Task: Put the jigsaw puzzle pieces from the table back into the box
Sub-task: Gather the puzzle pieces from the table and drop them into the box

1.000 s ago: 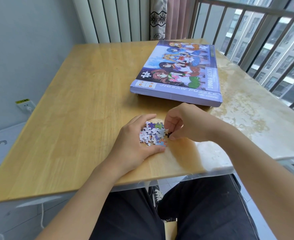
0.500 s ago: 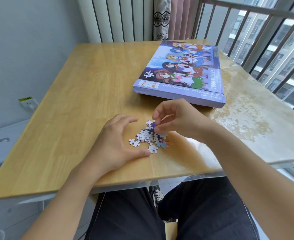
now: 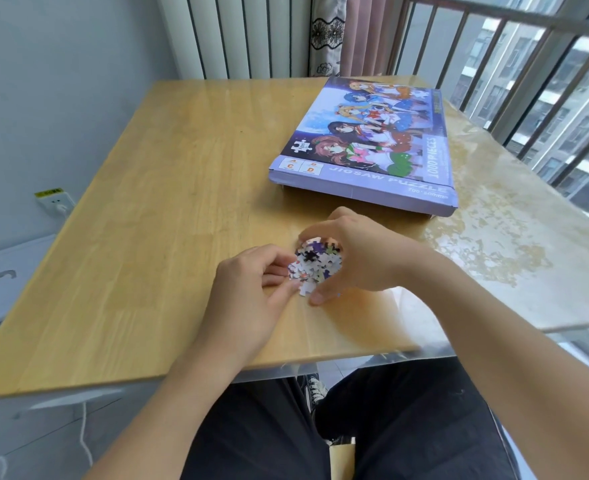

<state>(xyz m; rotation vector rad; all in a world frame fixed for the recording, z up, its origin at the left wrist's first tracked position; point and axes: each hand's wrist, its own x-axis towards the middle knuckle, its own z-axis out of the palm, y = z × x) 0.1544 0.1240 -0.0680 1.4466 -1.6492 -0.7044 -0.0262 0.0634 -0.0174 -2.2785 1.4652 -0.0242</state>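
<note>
A small heap of jigsaw puzzle pieces (image 3: 315, 265) lies on the wooden table (image 3: 168, 209) near its front edge. My right hand (image 3: 359, 258) curls around the heap from the right and far side, thumb on the table in front of it. From the left, my left hand (image 3: 251, 289) closes in with its fingers curled against the pieces. The purple jigsaw puzzle box (image 3: 369, 143) lies flat and closed farther back on the right, its lid printed with cartoon figures.
A clear plastic sheet covers the table's right part (image 3: 504, 237). Window bars (image 3: 528, 81) stand to the right, a radiator (image 3: 237, 36) and curtain behind. A wall socket (image 3: 54, 201) sits low on the left. My legs are under the front edge.
The pieces, loosely spread half a second ago, are now bunched into a tight heap. Both hands have closed in around it, the right hand wrapping over its far side.
</note>
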